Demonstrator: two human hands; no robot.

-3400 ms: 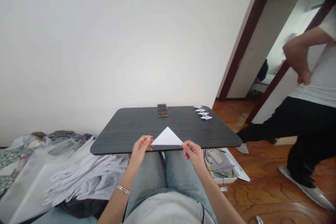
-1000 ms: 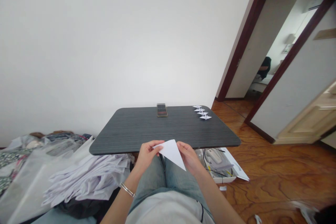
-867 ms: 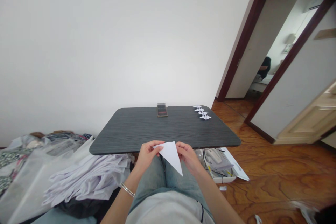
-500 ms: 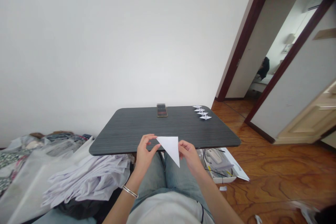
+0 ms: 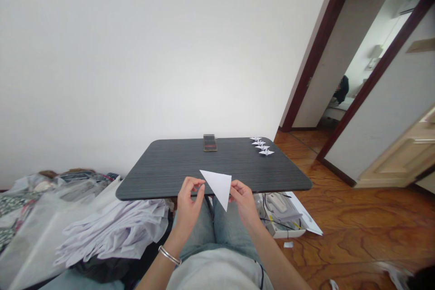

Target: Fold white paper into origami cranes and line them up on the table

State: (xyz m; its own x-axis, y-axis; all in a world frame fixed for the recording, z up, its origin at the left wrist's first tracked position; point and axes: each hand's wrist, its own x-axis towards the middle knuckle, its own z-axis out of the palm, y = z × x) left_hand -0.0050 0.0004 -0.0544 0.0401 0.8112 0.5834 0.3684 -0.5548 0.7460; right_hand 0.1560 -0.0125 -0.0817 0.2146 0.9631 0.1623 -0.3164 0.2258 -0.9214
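Note:
A white paper folded into a triangle (image 5: 218, 184) hangs over the near edge of the dark table (image 5: 163, 172), one corner pointing down. My right hand (image 5: 242, 196) pinches its right side. My left hand (image 5: 189, 196) is just left of the paper, fingers curled toward its left corner; whether they touch it I cannot tell. Several small white folded paper birds (image 5: 262, 146) stand in a row at the table's far right. A small dark box (image 5: 210, 142) sits at the far middle.
White wall behind the table. A heap of white bags and clothes (image 5: 102, 231) lies at the left on the floor. An open white box with cables (image 5: 285, 215) sits under the table's right side. An open doorway (image 5: 353, 81) and a wooden floor (image 5: 356, 231) are at right.
The paper triangle has been turned and lifted from my lap up to the table's edge. The person who walked past at the right is gone from view.

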